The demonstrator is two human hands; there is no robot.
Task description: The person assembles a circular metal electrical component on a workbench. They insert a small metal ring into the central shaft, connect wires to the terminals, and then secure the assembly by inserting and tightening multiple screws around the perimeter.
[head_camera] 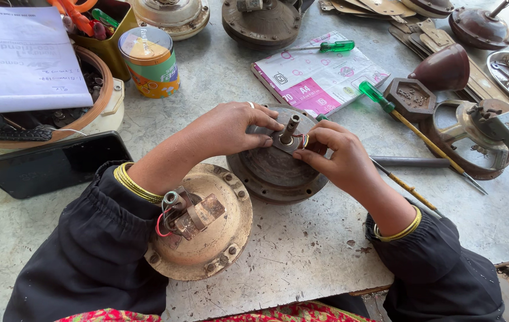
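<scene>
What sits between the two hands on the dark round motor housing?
In the head view, the upright metal shaft of the dark round housing stands between left hand and right hand.

Your left hand (230, 128) and right hand (335, 156) meet fingertip to fingertip, both grips pinched shut, wrists bent inward, forearms angled together.

- I see a grey, scuffed tabletop (302, 250).
- On it lie a dark round motor plate (272, 173), a brass-coloured motor housing (218, 238), a black phone (51, 164), a paper packet (320, 77) and a green-handled screwdriver (415, 131).
</scene>
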